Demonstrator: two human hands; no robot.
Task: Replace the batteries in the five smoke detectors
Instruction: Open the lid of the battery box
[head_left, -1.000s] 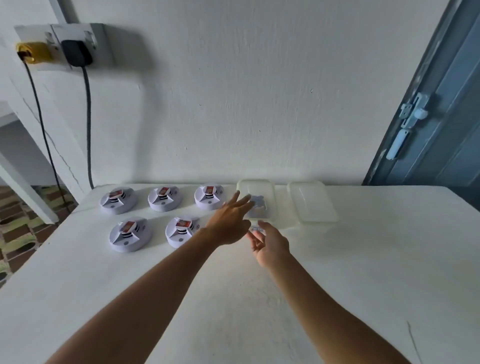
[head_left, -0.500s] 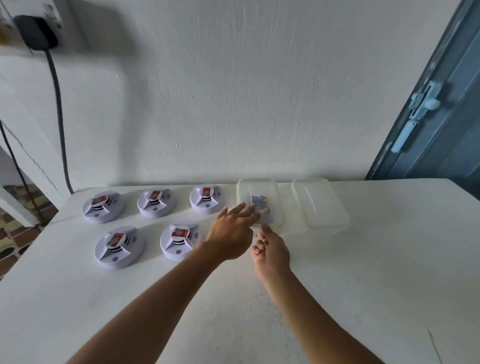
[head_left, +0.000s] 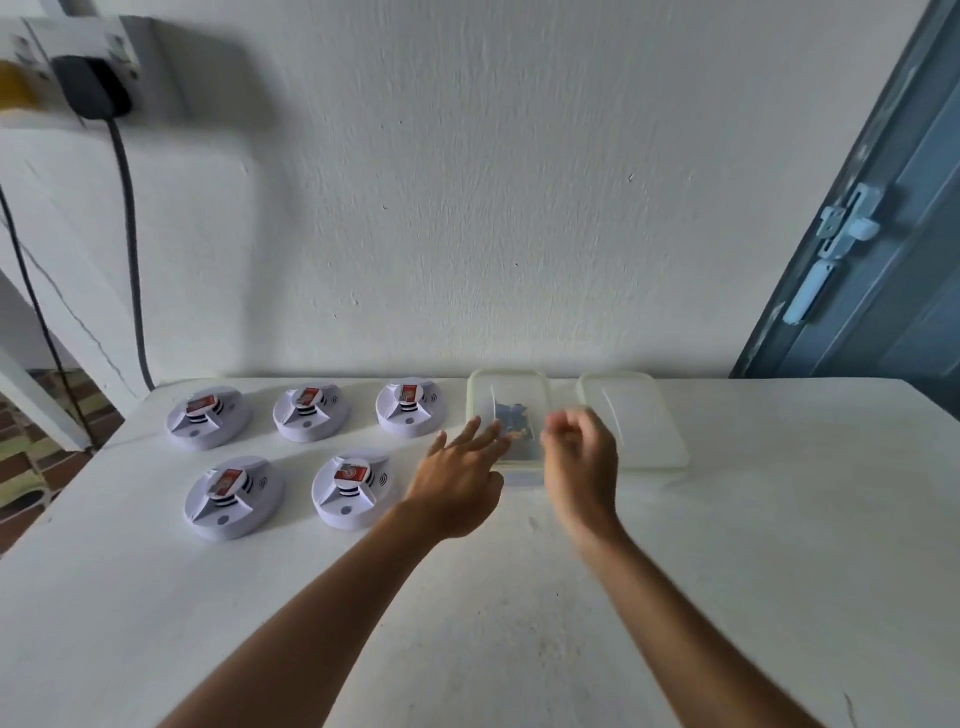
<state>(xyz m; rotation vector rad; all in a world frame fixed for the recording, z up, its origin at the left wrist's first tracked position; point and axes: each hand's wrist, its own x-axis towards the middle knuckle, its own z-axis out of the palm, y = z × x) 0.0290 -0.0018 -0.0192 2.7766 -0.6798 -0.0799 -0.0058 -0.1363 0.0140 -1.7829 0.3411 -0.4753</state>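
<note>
Left hand: the left hand (head_left: 457, 483) is reaching forward over the table (head_left: 727, 571), palm down, fingers straight and slightly spread, holding nothing; its fingertips are lying at the near left edge of the clear container (head_left: 480, 400).
Left arm: the bare forearm is stretching from the lower left of the view up toward the container.
Right hand: the right hand (head_left: 582, 462) is hovering at the container's near right corner, blurred; its fingers are looking loosely curled, and whether they are pinching anything I cannot tell.
Right arm: the forearm is running in from the lower right.
Smoke detectors: five white smoke detectors (head_left: 347, 488) are sitting on the table left of the hands, three in the far row, two in the near row, each showing a red-labelled part on top.
Container: it is standing open by the wall with small dark, bluish items (head_left: 511, 415) inside, too blurred to identify.
Lid: the clear lid (head_left: 631, 421) is lying flat just right of the container.
</note>
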